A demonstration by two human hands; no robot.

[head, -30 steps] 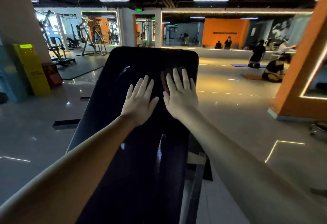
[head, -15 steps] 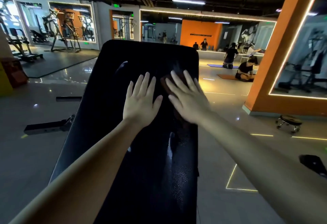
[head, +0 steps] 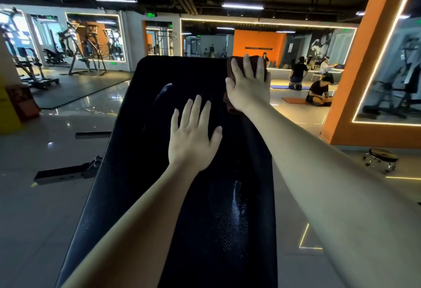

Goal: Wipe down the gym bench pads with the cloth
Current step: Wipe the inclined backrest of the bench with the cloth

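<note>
Two bare hands are on the black bench pad [head: 159, 174], which tilts up and away from the camera; both forearms reach in from the lower edge of the view.

Left hand [head: 193, 137]: flat, palm down, fingers straight and slightly spread; it rests on the middle of the pad and holds nothing.

Right hand [head: 247, 85]: fingers straight and pointing up; it presses the brown cloth [head: 229, 105] flat against the pad and does not curl round it.

Cloth: at the pad's far right corner, under the right hand; it shows between and beside the fingers at the top edge, and a fold shows below the thumb side of the hand.

Pad surface: a glossy wet streak [head: 237, 199] with fine droplets runs along the near right part; a second shiny smear [head: 164, 89] lies up and left of the left hand.

Surroundings: a polished grey floor [head: 57, 208]; an orange pillar [head: 364, 87] with a light strip on the right; a low wheeled stool [head: 382, 157] near its base; one person seated on an orange mat [head: 317, 93] beyond the pad; exercise machines [head: 86, 53] at far left.
</note>
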